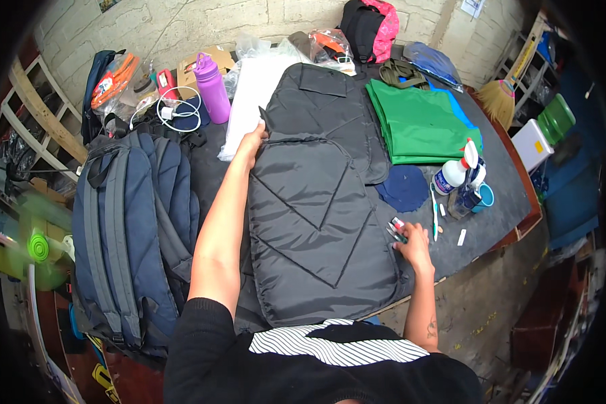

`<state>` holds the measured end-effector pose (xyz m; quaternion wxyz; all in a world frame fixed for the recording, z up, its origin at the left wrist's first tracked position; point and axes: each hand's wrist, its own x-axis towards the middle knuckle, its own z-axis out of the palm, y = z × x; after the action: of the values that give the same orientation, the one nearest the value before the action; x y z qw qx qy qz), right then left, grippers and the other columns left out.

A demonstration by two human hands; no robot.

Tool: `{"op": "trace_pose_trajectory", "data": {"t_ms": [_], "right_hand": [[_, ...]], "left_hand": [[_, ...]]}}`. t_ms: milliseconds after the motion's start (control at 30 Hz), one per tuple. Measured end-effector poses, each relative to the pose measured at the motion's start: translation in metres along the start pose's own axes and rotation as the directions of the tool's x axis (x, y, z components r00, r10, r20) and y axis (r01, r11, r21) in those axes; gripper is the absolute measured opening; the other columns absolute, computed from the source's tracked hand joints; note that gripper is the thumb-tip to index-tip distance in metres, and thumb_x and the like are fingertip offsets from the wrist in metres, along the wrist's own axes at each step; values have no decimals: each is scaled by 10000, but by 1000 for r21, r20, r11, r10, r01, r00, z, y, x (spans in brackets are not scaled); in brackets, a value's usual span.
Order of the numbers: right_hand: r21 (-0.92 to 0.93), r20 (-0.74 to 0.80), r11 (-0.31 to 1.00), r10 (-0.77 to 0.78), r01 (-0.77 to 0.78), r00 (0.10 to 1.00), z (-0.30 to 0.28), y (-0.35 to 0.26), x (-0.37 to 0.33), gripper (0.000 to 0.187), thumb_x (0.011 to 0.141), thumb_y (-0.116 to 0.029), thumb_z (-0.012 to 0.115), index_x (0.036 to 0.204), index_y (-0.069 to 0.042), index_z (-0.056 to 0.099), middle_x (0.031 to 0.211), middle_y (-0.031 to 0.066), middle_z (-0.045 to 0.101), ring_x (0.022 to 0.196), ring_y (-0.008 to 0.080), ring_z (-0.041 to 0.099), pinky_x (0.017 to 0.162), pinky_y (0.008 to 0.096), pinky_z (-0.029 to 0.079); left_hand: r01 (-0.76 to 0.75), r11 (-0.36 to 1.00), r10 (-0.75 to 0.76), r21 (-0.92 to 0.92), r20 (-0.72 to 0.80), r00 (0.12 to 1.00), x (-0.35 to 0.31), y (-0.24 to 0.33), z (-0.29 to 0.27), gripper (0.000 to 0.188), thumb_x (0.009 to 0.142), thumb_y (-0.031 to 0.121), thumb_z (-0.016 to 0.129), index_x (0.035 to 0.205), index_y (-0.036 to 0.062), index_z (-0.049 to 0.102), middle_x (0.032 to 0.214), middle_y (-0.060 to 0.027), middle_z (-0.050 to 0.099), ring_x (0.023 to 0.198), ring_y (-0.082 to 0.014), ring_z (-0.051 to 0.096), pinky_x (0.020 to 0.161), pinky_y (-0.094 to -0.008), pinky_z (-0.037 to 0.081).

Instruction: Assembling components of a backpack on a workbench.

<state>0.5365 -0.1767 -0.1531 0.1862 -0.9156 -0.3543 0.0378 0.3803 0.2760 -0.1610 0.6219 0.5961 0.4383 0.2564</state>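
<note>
A black padded fabric panel (310, 242) with V-shaped stitched lines lies in front of me. My left hand (252, 146) is closed at its upper left corner, gripping the edge; a dark pointed tip sticks up past the fingers. Beyond lies a second black panel (310, 101) with similar seams, partly under the first. At the right edge of the near panel, my right hand (415, 244) has its fingers curled down at some small items, one of them red and white (398, 223). Something thin and greenish shows at the fingertips, too small to name.
Navy backpacks (128, 229) stand at left, near a purple bottle (213, 91) and a white cable (180, 111). Folded green fabric (421, 124), round navy fabric pieces (404, 188), a spray bottle (453, 172), a toothbrush (434, 212) and a blue cup (483, 196) lie or stand at right.
</note>
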Motion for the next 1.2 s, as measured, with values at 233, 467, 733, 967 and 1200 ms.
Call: {"op": "trace_pose_trajectory", "data": {"t_ms": [233,467,733,967,1200], "right_hand": [[144,-190,989,-11,39,982,13,31,-8,262,691,-10,700,909,-14,555,885,121,518,846,315,509,763,403,428],[201,-379,979,91,-14,921,25,45,15,70,834,-16,546,898,11,555,894,180,558,838,371,541,755,420,432],[820,-334,537,166,200,928,-20,-25,79,323,941,-332,518,1059,-37,575,898,-1,591,723,60,493,602,212,390],[446,-535,693,-300,566,790,-46,-149,111,347,853,-241,628,1083,-7,516,1013,158,569,956,315,569,846,386,443],[179,-505,862,-334,475,796,-40,-195,77,233,764,-235,680,866,-44,594,833,107,620,745,290,635,647,385,505]], "left_hand": [[-65,982,105,-175,229,968,-36,19,14,412,837,341,669,1055,-1,589,985,-83,621,860,-145,556,828,-276,432],[-274,960,270,-54,427,863,-72,40,14,419,624,-3,439,985,-4,651,963,-28,642,869,-117,547,840,-207,391],[-292,819,507,-493,387,770,-100,54,43,354,796,87,447,1094,-28,601,1042,-114,640,999,-172,566,911,-261,398],[-692,712,671,119,176,720,-121,67,78,160,858,147,594,850,-12,593,676,-43,608,633,-89,519,598,-265,431],[-765,618,785,180,-89,613,-154,72,99,155,951,117,481,852,-2,489,694,-93,500,661,-148,505,630,-298,426]]}}
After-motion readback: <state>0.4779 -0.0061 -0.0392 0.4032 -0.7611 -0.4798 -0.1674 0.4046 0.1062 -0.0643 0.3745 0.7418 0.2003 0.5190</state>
